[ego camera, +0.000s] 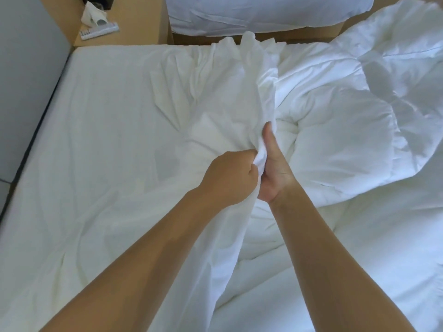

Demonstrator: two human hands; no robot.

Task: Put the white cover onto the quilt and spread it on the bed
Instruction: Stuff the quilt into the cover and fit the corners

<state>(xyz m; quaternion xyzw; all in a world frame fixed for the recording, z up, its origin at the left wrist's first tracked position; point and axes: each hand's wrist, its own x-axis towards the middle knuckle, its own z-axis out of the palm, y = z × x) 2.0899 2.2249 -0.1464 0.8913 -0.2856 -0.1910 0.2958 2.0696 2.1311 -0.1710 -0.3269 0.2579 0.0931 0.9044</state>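
In the middle of the frame, the left hand (230, 178) is a tight fist on a bunch of the thin, wrinkly white cover (227, 97). The right hand (273, 171) pinches it too, thumb up. The puffy quilt (335, 144) lies heaped on the right. Next, I think, find the cover's opening.

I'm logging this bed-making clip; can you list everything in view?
thin white fabric cover: one, white, bunched mid-bed
puffy white stitched quilt: one, white, heaped on bed's right side
white-sheeted bed: one, white, fills most of view
plump white pillow: one, white, top centre
tan wooden bedside stand: one, tan, top left
crumpled white cloth: one, white, on stand
white ridged strip: one, white, on stand, nature unclear
grey wall: one, grey, far left
left grip: one, bare hand, clutches cover
right grip: one, bare hand, thumb up, holds cover
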